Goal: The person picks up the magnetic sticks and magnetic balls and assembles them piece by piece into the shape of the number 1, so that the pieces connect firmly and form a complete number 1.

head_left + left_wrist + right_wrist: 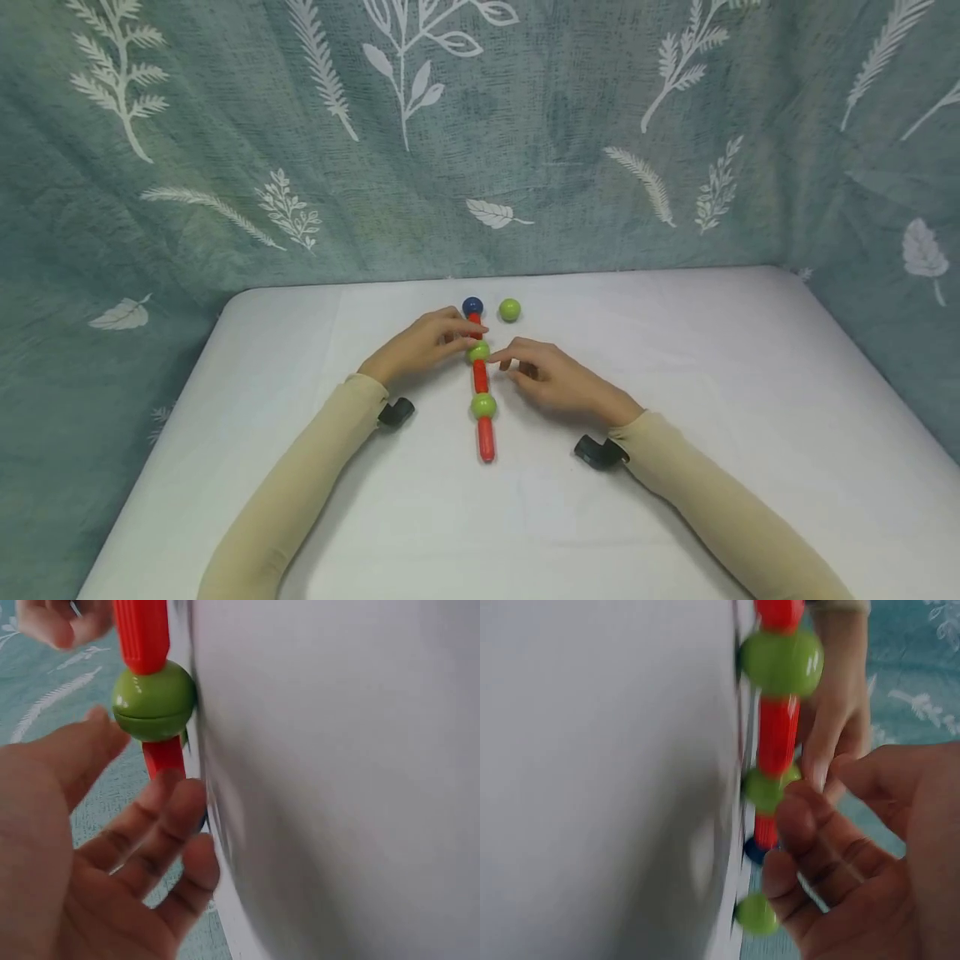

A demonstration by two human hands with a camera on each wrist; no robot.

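A chain of red rods and green balls lies on the table, running away from me. A blue ball (472, 306) is at its far end and a red rod (486, 439) at its near end. My left hand (429, 340) comes in from the left, its thumb at the far green ball (478, 352) and its fingertips over the far red rod (163, 754). On the chain's other side, my right hand (551, 377) points its index finger at that ball, beside the middle red rod (481, 377). Its other fingers are loosely bent, holding nothing.
A loose green ball (510, 310) sits right of the blue ball, near the table's back edge. White cloth covers the table (720, 367). Behind it hangs a green leaf-patterned curtain (540, 167). A dark camera (600, 452) is on the right wrist.
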